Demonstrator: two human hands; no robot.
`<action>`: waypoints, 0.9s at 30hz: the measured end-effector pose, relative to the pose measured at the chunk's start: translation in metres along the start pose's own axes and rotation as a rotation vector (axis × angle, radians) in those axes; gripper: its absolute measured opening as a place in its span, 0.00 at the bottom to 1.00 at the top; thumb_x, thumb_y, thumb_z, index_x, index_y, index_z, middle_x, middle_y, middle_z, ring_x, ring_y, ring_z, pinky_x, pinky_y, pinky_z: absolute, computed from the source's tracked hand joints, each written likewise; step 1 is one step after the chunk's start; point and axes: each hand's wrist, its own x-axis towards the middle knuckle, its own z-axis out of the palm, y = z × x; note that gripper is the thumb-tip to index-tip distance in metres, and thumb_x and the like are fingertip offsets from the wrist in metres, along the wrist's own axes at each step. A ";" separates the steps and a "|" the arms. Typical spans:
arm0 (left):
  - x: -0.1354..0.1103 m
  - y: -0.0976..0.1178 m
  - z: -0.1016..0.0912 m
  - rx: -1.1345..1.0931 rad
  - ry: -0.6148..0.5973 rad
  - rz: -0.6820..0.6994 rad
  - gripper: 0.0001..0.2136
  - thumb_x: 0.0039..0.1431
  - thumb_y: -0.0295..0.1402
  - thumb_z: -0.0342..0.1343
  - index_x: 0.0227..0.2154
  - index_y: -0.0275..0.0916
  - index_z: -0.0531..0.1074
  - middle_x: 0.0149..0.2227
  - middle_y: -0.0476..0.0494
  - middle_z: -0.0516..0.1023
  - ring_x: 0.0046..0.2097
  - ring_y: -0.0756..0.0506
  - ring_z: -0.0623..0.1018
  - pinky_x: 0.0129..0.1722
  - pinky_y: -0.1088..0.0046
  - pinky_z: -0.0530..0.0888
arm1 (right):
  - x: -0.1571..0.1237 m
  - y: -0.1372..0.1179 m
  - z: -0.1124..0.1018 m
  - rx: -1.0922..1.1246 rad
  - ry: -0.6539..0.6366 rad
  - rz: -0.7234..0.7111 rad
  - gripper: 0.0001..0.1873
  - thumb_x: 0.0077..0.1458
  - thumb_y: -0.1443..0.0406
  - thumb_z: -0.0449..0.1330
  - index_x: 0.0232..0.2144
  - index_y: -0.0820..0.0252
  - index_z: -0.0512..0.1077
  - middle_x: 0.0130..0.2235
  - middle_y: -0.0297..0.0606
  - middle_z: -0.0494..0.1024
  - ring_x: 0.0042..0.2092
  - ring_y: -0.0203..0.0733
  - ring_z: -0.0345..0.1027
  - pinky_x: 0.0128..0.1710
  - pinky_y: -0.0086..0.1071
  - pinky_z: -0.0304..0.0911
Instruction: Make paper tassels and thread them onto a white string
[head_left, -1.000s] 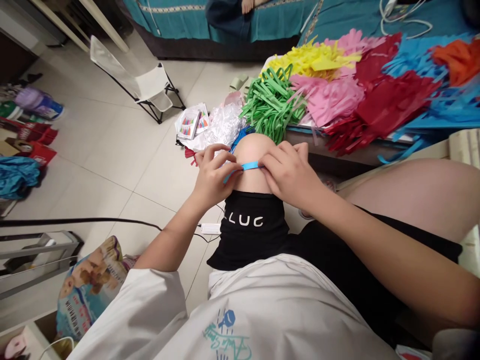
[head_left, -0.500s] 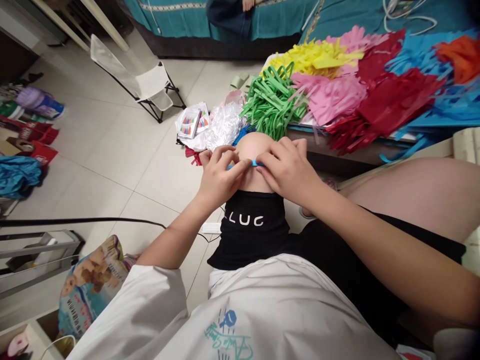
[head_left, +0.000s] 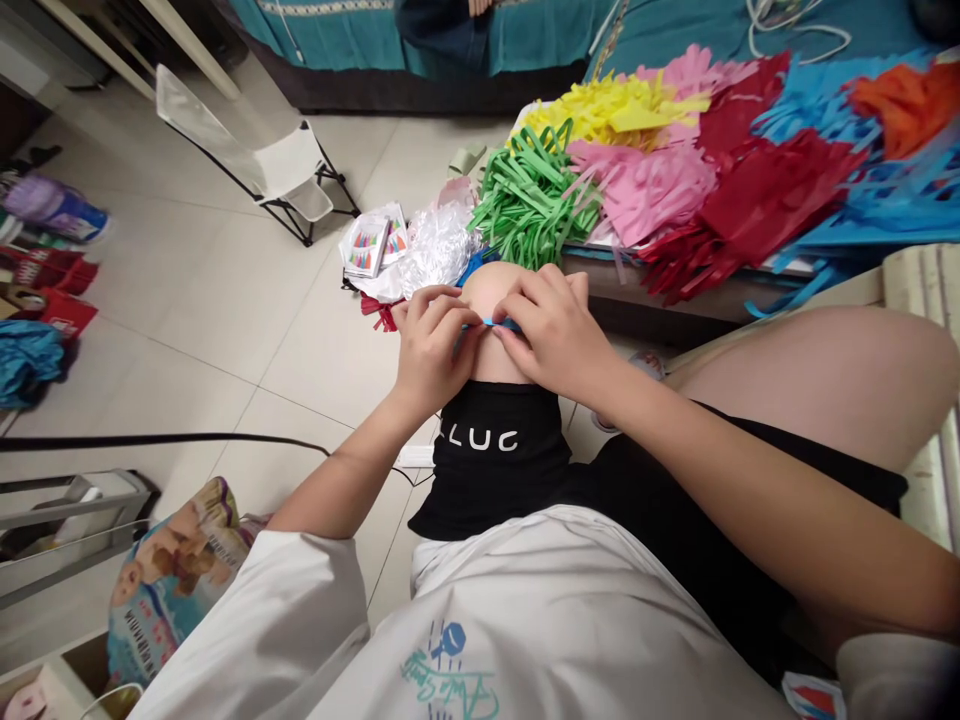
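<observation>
Well beyond both hands, couch [head_left: 345, 45]: one in sight, teal-covered, perhaps in two sections; one hand of another person [head_left: 480, 6] shows at its edge.
Green heap [head_left: 536, 195] and its neighbours: one green, just beyond the right hand; farther out, one yellow heap [head_left: 600, 110]; off to that hand's right, two pink heaps [head_left: 649, 190], two dark red heaps [head_left: 772, 205] and one orange heap [head_left: 904, 105]. The blue heaps [head_left: 817, 100] run together too much to count.
Folding chair [head_left: 289, 160]: one, white, beyond the left hand and to its left.
Bare knee [head_left: 495, 285]: one, beneath and between the two hands.
Left hand [head_left: 435, 345]: thumb and forefinger pinch the strip, the other fingers curled.
Right hand [head_left: 551, 325]: a matching pinch, its fingertips near the left ones.
Printed packets [head_left: 366, 247]: two seen, overlapping, beyond the left hand and slightly to its left.
Blue strip [head_left: 489, 322]: one, short in view, between both sets of fingertips above the knee; its ends are hidden, and contact with the knee cannot be told.
Step at the strip: judging by the paired pinches, handling or shaping it; a further move would call for a firm grip on each side and small, even finger motion.
</observation>
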 end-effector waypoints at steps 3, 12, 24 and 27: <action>0.000 -0.002 -0.001 0.042 -0.014 0.025 0.06 0.78 0.34 0.59 0.42 0.46 0.79 0.49 0.37 0.85 0.68 0.30 0.78 0.67 0.43 0.65 | -0.002 -0.002 -0.002 -0.021 -0.016 -0.009 0.16 0.80 0.61 0.53 0.56 0.57 0.81 0.55 0.55 0.78 0.62 0.68 0.63 0.63 0.60 0.56; 0.004 -0.009 -0.008 0.122 -0.089 0.023 0.05 0.78 0.36 0.60 0.44 0.46 0.79 0.53 0.35 0.83 0.66 0.29 0.76 0.64 0.44 0.67 | -0.014 0.013 -0.003 -0.039 -0.012 0.062 0.20 0.81 0.59 0.50 0.54 0.60 0.81 0.53 0.58 0.78 0.61 0.72 0.63 0.63 0.66 0.58; 0.008 -0.021 -0.017 0.030 -0.167 -0.034 0.04 0.76 0.36 0.65 0.42 0.45 0.79 0.52 0.38 0.80 0.63 0.31 0.75 0.64 0.47 0.69 | -0.011 0.024 -0.001 -0.030 -0.019 0.124 0.22 0.81 0.58 0.49 0.57 0.63 0.81 0.55 0.58 0.75 0.62 0.75 0.63 0.64 0.73 0.59; 0.013 -0.021 -0.019 -0.011 -0.218 -0.034 0.06 0.76 0.36 0.65 0.40 0.45 0.80 0.49 0.38 0.79 0.61 0.32 0.75 0.64 0.47 0.69 | -0.009 0.026 -0.002 -0.032 -0.009 0.118 0.22 0.81 0.58 0.49 0.56 0.63 0.81 0.54 0.58 0.75 0.63 0.75 0.63 0.63 0.73 0.59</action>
